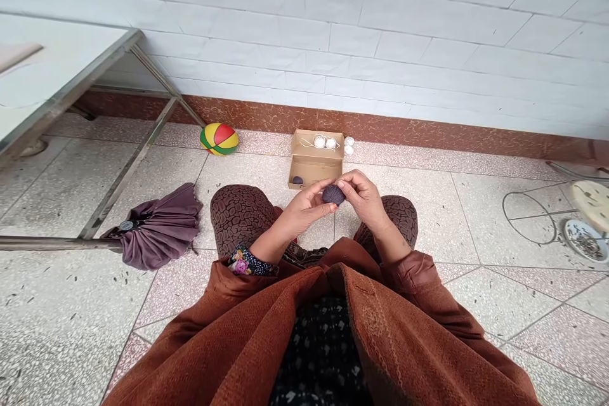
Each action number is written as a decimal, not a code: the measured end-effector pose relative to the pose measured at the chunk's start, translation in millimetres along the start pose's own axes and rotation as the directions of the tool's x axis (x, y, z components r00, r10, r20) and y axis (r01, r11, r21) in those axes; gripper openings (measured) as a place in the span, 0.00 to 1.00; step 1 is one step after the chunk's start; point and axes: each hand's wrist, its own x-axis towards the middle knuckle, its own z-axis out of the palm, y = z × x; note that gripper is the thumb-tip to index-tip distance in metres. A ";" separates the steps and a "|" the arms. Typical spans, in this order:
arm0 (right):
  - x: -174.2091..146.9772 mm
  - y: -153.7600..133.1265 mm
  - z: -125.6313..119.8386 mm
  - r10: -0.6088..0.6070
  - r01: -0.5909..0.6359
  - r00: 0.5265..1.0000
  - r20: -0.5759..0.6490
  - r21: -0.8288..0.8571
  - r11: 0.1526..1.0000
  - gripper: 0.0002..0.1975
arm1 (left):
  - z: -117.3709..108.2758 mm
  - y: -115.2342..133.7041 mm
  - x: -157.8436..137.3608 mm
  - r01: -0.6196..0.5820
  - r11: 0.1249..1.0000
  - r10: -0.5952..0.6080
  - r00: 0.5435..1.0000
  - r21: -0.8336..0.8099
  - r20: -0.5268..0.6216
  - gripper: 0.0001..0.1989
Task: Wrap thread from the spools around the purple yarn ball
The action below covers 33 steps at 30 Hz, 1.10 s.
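Between my knees I hold a small dark purple ball of yarn (333,195). My left hand (307,208) cups it from the left, with the thumb and fingers around it. From the right, my right hand (364,198) pinches at its upper side with thumb and forefinger; any strand between those fingertips is too small to make out. Just beyond my hands an open cardboard box (314,168) lies on the floor. Another dark ball (297,180) rests in its near left corner. White yarn balls (325,141) with a loose strand lie in the lid part.
More white balls (349,145) sit right of the box. A colourful ball (219,139) stands near the wall by a metal-framed table (109,44). A folded purple umbrella (162,226) is at left. At right are a wire stand (530,219) and a bowl of seeds (586,241).
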 end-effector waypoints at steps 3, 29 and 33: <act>-2.2 2.8 3.2 0.113 -0.119 0.992 0.050 0.141 0.983 0.23 | 0.2 2.6 -0.5 -0.041 0.999 0.041 0.999 0.034 -0.012 0.37; -24.4 2.8 11.2 -0.070 0.097 0.946 0.317 -0.068 0.993 0.12 | -12.3 -0.3 2.6 -0.019 0.993 0.042 0.980 0.120 -0.195 0.23; -18.3 -18.4 -7.6 -0.118 0.127 0.942 0.315 -0.008 0.992 0.13 | -13.8 2.8 0.6 -0.025 0.967 0.065 0.987 0.254 -0.149 0.31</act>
